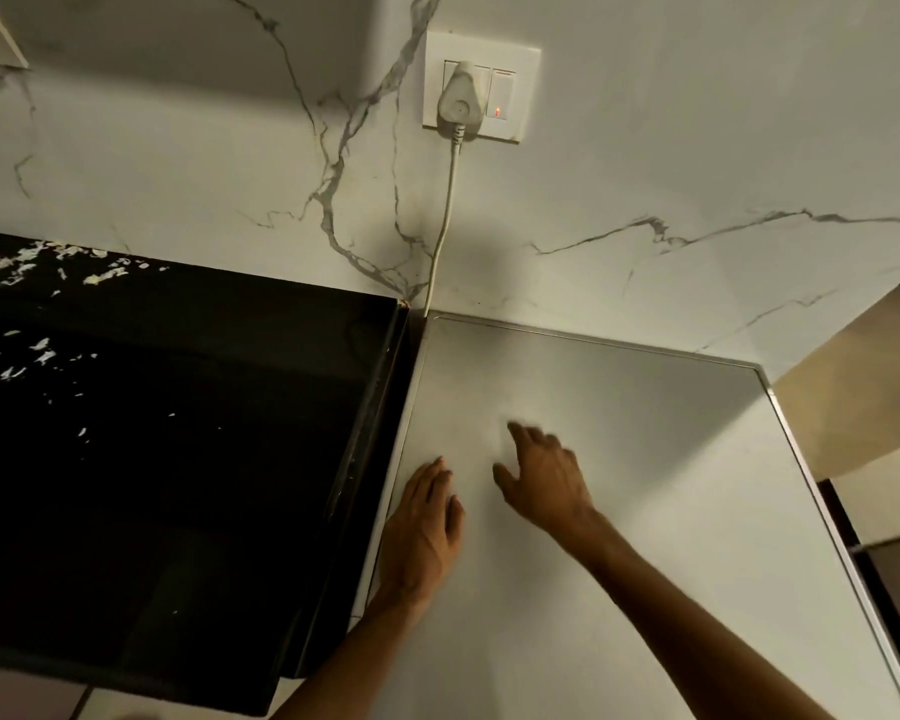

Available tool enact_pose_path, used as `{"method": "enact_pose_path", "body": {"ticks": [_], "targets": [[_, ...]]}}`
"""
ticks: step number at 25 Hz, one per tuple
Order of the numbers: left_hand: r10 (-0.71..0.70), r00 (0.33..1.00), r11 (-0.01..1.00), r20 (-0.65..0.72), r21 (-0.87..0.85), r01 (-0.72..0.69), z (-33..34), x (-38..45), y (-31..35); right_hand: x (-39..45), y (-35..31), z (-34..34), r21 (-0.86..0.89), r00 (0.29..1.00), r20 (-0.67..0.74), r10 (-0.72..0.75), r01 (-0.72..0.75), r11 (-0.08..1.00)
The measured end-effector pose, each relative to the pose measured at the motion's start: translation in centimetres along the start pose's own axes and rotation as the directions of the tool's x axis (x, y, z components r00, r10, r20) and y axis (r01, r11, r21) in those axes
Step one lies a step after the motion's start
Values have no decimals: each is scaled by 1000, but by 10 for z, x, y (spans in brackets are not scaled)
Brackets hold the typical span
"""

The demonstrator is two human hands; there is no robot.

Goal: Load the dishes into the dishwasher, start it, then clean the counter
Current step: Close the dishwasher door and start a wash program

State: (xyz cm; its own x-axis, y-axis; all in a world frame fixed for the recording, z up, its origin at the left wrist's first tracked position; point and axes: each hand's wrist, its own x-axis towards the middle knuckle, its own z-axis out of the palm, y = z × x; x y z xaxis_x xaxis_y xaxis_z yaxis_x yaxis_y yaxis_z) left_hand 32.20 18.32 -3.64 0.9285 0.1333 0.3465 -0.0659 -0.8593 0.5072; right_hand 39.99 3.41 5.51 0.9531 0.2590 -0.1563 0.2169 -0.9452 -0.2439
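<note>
A flat silver-grey appliance top (645, 433), probably the dishwasher's, fills the lower right of the head view. My left hand (422, 532) lies flat on it near its left edge, fingers straight and together. My right hand (541, 475) hovers or rests just to the right, fingers spread and slightly blurred, holding nothing. No dishes are in view. The black counter (178, 459) to the left carries scattered pale food scraps (37, 267) at its far left.
A white plug (461, 96) sits in a wall socket with a lit red switch (498, 112); its cord (445, 210) runs down behind the appliance. Marble-patterned wall behind. A narrow gap separates counter and appliance. Beige floor lies at right.
</note>
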Motion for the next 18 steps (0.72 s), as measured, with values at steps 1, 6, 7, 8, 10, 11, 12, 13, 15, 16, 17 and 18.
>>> {"method": "enact_pose_path", "body": {"ticks": [1, 6, 7, 8, 10, 11, 12, 13, 15, 16, 17, 18], "targets": [[-11, 1000, 1000, 11, 10, 11, 0, 0, 0, -16, 5, 14, 1, 999, 25, 20, -20, 1000], [-38, 999, 997, 31, -70, 41, -2, -2, 0, -71, 11, 56, 29, 1000, -13, 14, -13, 1000], [-22, 999, 997, 25, -74, 24, -1, -2, -1, -77, 10, 59, 42, 1000, -26, 18, -17, 999], [2, 1000, 997, 20, -77, 0, -1, -3, -2, -83, 9, 61, 55, 998, -53, 23, -20, 998], [50, 999, 994, 22, -101, -47, -1, -6, -5, -96, 10, 67, 67, 990, -140, 17, -7, 998], [65, 997, 992, 31, -108, -61, -2, -9, -6, -104, 11, 71, 71, 985, -170, 10, 2, 997], [73, 996, 992, 43, -110, -68, -4, -14, -5, -112, 14, 75, 75, 982, -189, 10, 5, 997], [78, 995, 991, 56, -116, -72, -7, -19, -5, -120, 17, 78, 77, 981, -192, 10, 5, 997], [77, 994, 989, 71, -134, -67, -14, -33, -2, -136, 22, 82, 81, 980, -197, 12, 4, 997], [72, 994, 988, 76, -139, -61, -17, -41, -1, -143, 25, 84, 83, 980, -197, 14, 3, 997], [67, 995, 989, 78, -140, -55, -21, -51, 0, -152, 28, 85, 81, 981, -196, 13, 3, 997], [61, 995, 989, 80, -141, -49, -24, -63, 1, -161, 32, 86, 81, 982, -191, 10, 6, 997]]}}
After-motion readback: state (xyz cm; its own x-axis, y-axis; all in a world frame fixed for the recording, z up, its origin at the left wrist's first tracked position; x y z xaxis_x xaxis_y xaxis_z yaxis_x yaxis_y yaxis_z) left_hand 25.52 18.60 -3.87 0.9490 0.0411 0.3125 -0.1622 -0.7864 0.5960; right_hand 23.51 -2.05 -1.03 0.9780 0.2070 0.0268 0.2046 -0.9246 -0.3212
